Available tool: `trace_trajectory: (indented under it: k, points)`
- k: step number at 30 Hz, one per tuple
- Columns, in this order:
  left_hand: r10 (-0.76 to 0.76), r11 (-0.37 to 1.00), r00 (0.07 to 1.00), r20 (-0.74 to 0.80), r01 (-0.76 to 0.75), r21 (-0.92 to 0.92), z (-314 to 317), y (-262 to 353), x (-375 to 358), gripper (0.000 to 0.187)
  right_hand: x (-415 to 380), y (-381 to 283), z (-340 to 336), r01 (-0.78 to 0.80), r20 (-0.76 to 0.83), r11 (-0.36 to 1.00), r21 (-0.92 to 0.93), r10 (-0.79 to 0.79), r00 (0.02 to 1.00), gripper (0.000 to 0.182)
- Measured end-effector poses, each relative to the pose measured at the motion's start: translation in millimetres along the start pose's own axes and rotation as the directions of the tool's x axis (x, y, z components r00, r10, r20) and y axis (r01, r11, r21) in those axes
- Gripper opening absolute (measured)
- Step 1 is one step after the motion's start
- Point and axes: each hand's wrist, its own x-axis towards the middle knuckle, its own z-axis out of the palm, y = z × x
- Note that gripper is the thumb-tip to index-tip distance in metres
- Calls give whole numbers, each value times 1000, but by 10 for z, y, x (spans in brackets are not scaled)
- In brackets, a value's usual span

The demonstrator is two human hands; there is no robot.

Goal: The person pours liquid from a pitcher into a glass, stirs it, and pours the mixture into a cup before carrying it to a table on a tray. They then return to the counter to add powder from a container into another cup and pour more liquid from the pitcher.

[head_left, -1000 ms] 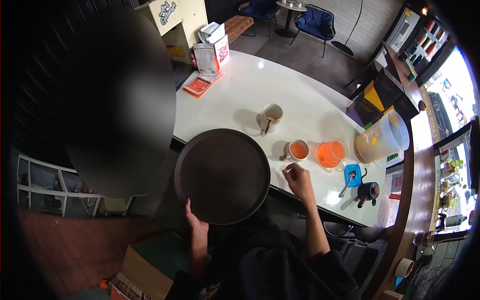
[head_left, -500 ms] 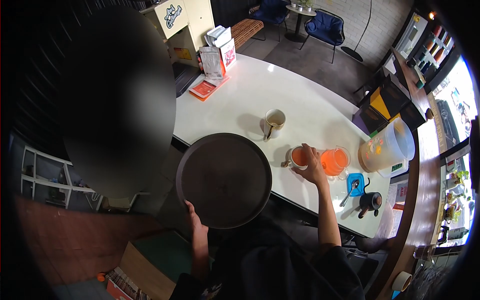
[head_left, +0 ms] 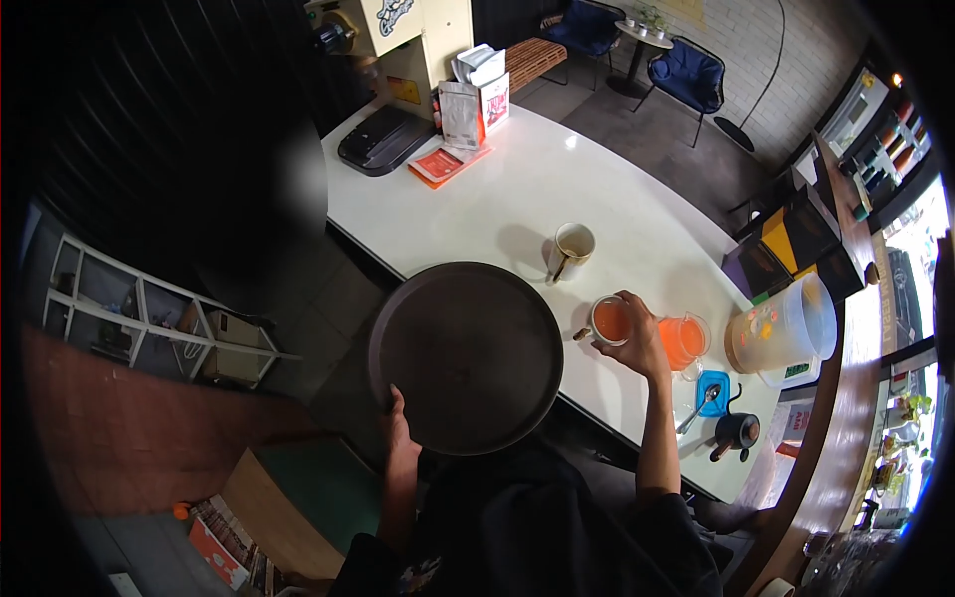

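Note:
My left hand (head_left: 400,430) grips the near left rim of a round dark brown serving tray (head_left: 466,358), thumb on top and the other fingers hidden beneath. The tray bears nothing and is held in front of the counter's edge. My right hand (head_left: 637,340) is closed round a white cup (head_left: 596,320) of orange-red drink, its handle pointing left. Just right of that hand is a glass pitcher (head_left: 683,341) with the same coloured drink. A second mug (head_left: 574,242), pale with a spoon-like handle toward me, stands farther back on the counter.
On the white counter (head_left: 537,169) are a blue dish (head_left: 712,394) with a spoon, a small dark kettle (head_left: 736,432) and a large translucent bucket (head_left: 786,323). Paper bags (head_left: 461,114) and a black flat device (head_left: 386,139) sit at the far left.
The blurred dark shape at left has shifted left, uncovering the flat black device. My right hand has closed more firmly round the cup, which now looks slightly tilted. The view has turned a little left.

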Motion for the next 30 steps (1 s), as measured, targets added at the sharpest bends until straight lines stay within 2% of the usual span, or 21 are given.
trace_trajectory:
  k: [4,5,8,12,14,18,20,21,23,24,26,30]
  points:
    - [38,999,998,56,-36,-28,-46,-59,33,58,141,-395,-30,84,52,996,7,-85,995,77]
    - [65,997,995,76,-62,-38,-39,-79,25,57,172,-520,-4,94,85,994,61,-99,991,77]
    - [61,998,998,13,-61,22,212,27,-278,55,256,-706,209,155,171,977,144,-179,969,81]
    - [84,996,996,17,-83,-39,189,-49,-292,52,292,-891,599,174,297,964,203,-230,927,88]
    - [110,992,993,41,-107,-72,152,-86,-293,51,322,-994,773,261,301,947,188,-308,902,88]
    - [98,988,995,-13,-98,-116,123,-78,-359,50,421,-1209,935,275,388,927,257,-359,849,87]
    - [151,987,962,-226,-136,82,208,-14,-497,50,478,-1295,1013,284,428,921,266,-377,821,86]
    - [158,987,957,-245,-146,64,298,22,-597,50,505,-1345,1047,297,442,914,277,-396,805,86]
    - [430,896,854,-291,-364,256,451,59,-776,50,550,-1437,1100,297,487,912,283,-404,775,84]
    - [435,896,843,-317,-372,241,437,70,-802,50,575,-1475,1129,313,501,903,295,-425,754,84]
    - [439,882,860,-260,-358,306,384,102,-848,51,622,-1553,1208,337,502,889,311,-455,736,83]
    - [431,899,823,-371,-355,257,510,283,-997,47,731,-1688,1395,380,502,849,368,-525,687,82]
